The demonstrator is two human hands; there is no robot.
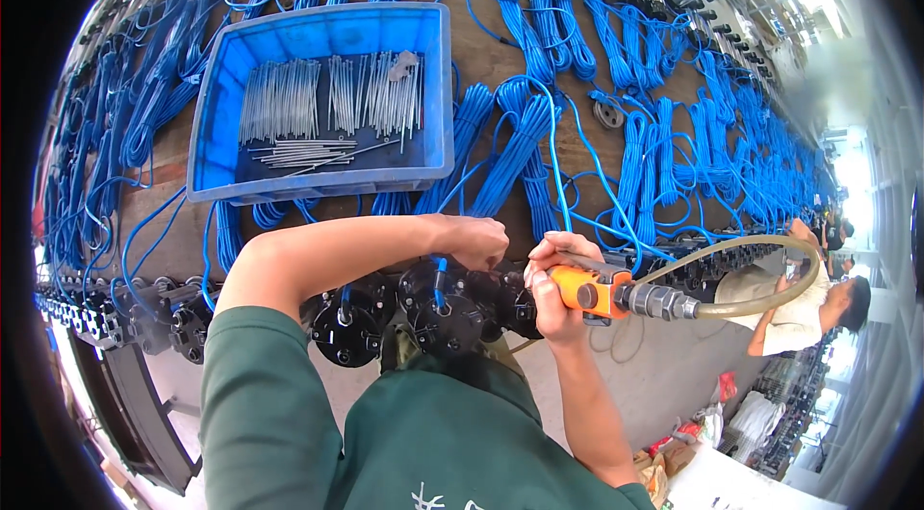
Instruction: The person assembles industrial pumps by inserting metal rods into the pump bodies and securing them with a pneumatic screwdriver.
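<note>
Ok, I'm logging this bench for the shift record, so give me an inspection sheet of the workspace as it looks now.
Surface: brown workbench, mostly covered.
Job's things: row of black round units along the near edge; orange air tool at one of them.
Clutter: blue bin holding thin metal pins, some bundled, some loose.
Grippers: left hand rests on a black unit; right hand grips the orange tool.
Cables: many coiled blue wires across the bench; tan hose loops from the tool.
Surroundings: another person crouches at right; bags on the floor.
</note>
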